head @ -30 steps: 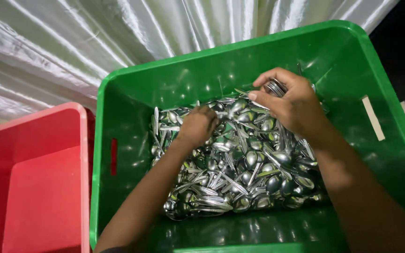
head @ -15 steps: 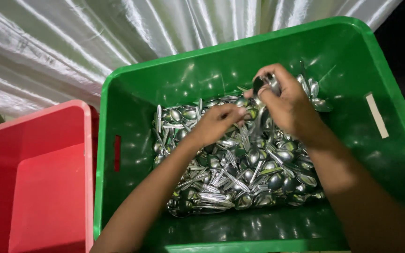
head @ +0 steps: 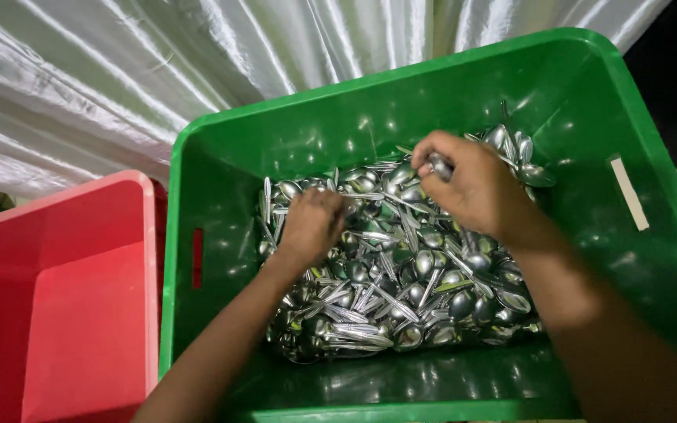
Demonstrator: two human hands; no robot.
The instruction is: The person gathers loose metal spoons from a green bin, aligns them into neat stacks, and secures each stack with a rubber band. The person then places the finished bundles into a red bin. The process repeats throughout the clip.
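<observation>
Change since one second ago: the right hand has drawn a bundle of spoons up from the heap of steel spoons and carried it toward the far right corner of the green crate. The fingers are now curled closed around the handles; the bowls fan out past the knuckles, clear of the heap. The left hand has moved from the middle of the heap to its near-left part. It lies palm down on the spoons with fingers bent into them; whether it has closed on any cannot be determined from this view.

Judgement: a batch has been separated from the bulk and is held ready for handling, while the bulk remains loose on the crate floor.

Surroundings: a red crate stands just beside the green crate on the left, with no spoons visible in the part shown. A pale satin drape covers the background.

Obstructions: the spoons lie interlocked, so single pieces may snag on their neighbours. The high green walls restrict sideways movement
</observation>
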